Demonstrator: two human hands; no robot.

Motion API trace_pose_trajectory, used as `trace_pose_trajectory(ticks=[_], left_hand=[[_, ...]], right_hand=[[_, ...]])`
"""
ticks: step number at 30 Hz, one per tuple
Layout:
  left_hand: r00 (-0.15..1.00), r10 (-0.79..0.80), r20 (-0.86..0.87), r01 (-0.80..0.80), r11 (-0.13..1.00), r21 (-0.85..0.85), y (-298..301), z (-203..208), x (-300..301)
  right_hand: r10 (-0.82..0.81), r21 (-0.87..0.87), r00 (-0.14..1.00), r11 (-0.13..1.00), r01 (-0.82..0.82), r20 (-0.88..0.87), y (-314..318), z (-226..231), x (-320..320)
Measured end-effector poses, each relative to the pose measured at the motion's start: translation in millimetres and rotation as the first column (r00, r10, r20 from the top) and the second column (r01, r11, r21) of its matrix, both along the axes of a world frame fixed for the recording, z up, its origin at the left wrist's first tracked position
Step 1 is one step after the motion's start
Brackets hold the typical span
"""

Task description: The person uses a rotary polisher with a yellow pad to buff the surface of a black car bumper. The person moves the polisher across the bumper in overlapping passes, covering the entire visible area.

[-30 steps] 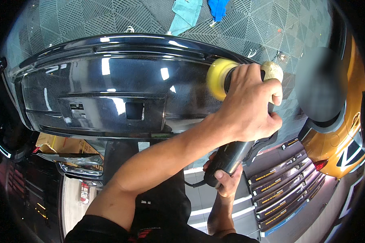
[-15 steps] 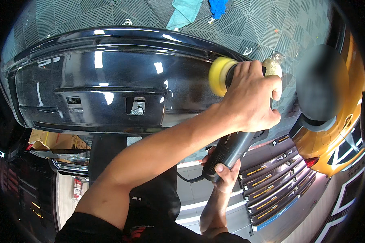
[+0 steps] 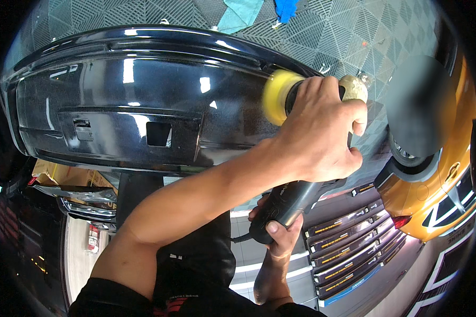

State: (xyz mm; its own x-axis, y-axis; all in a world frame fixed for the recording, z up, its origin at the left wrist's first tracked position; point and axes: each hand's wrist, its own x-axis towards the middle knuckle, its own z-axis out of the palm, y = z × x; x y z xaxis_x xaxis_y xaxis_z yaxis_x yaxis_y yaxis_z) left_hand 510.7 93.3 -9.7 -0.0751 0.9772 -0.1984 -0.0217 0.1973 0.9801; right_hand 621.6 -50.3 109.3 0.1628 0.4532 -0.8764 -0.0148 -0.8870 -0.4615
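My left hand [image 3: 325, 127] wraps over the front of a black polishing machine [image 3: 286, 203], close behind its head. Lower down, my right hand [image 3: 283, 235] grips the rear of the machine's body, thumb on top, above the cord. The yellow foam pad [image 3: 281, 98] is smeared by motion and tilts against the right part of a glossy black car body panel [image 3: 169, 87]; its exact contact is hard to see. Two rectangular openings show in the panel. A pale, rounded, lumpy thing [image 3: 354, 89] shows just beyond my left fingers.
An orange car [image 3: 423, 195] stands at the right, partly behind a blurred grey patch. Long black boxes [image 3: 349, 248] lie in rows below it. Cardboard boxes [image 3: 69, 177] are at lower left. Teal [image 3: 239, 15] and blue [image 3: 285, 9] cloths lie on the patterned floor [image 3: 143, 13].
The polishing machine and both hands have shifted slightly left. The pad, sharper before, is now smeared. The panel sits a little higher and further left in view.
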Motion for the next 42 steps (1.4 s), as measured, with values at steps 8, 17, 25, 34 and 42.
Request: trace_pose_trajectory(ticks=[8,17,25,34,42], left_hand=[[0.998,-0.013,0.059,0.011,0.999,0.034,-5,0,-17],[0.995,-0.078,0.068,0.075,0.996,0.048,-11,-2,-29],[0.993,-0.077,0.094,0.069,0.994,0.086,-3,-6,-20],[0.992,-0.103,0.077,0.096,0.992,0.086,-2,-7,-11],[0.997,-0.067,0.03,0.065,0.994,0.084,-2,-5,-17]], right_hand=[[-0.003,0.025,0.999,1.0,0.004,-0.035,-9,-9,-12],[0.004,0.074,0.997,0.997,0.001,-0.08,-31,-28,-19],[0.014,0.11,0.998,0.994,-0.007,-0.063,-27,-33,-12],[-0.011,0.119,0.998,0.993,0.018,-0.063,-22,-34,-12],[-0.031,0.085,0.994,0.996,0.04,-0.109,-28,-34,-10]])
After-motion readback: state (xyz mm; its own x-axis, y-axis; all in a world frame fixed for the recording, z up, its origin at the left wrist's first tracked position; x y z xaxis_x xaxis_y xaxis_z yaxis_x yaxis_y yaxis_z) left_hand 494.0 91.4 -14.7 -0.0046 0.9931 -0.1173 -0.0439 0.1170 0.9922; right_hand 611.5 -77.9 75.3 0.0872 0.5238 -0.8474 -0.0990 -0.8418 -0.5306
